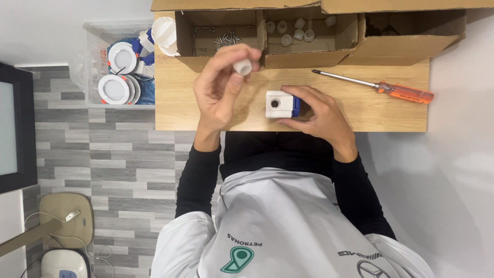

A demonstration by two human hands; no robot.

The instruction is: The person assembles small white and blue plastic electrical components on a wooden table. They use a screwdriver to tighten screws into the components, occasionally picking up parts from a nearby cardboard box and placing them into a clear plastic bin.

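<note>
My left hand (222, 85) is raised above the wooden table (360, 108) and pinches a small white cylindrical cap (242, 67) between thumb and fingers. My right hand (319, 116) grips a white box-shaped part with a round hole and a blue back (280, 104), holding it on the table near the front edge. The two hands are a short way apart, the cap up and left of the box part.
An orange-handled screwdriver (381, 86) lies at the right of the table. Open cardboard boxes (309, 36) at the back hold screws (226, 37) and several white caps (296, 30). A clear bin (92, 56) of round white fittings stands left of the table.
</note>
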